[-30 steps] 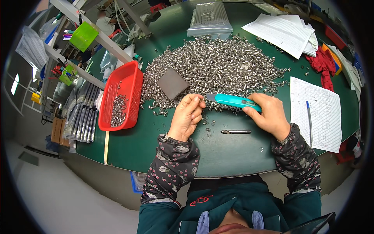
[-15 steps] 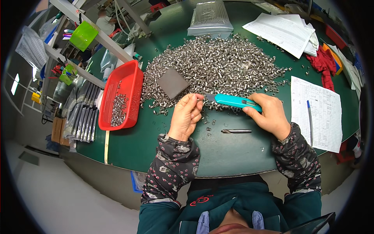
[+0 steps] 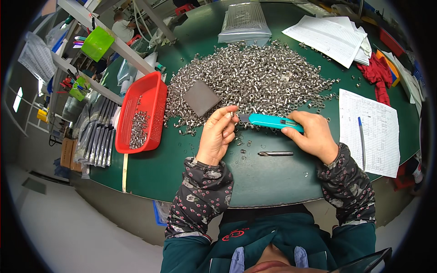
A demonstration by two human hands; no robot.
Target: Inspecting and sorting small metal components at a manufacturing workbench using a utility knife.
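Observation:
My right hand (image 3: 312, 136) is closed round a teal utility knife (image 3: 272, 121), its blade pointing left. At the blade's tip, my left hand (image 3: 220, 133) pinches a small metal ring (image 3: 232, 114), mostly covered by the fingertips. Behind both hands spreads a wide heap of small shiny metal rings (image 3: 259, 73). A dark grey square block (image 3: 201, 98) rests on the heap's near left side. On the table in front of the hands lies a metal drill bit (image 3: 276, 154), with thin shavings and a few loose rings to its left.
A red perforated basket (image 3: 157, 118) holding some rings stands at the left. Bagged parts (image 3: 245, 22) lie at the back. On the right are a printed sheet (image 3: 380, 136) with a blue pen (image 3: 361, 141), more papers (image 3: 325, 38) and red cloth (image 3: 377, 75) on the green table (image 3: 273, 184).
The knife has tilted slightly, and my left fingertips have shifted up a little, with the ring showing more between them. My right hand has moved slightly left. The other things stay put.

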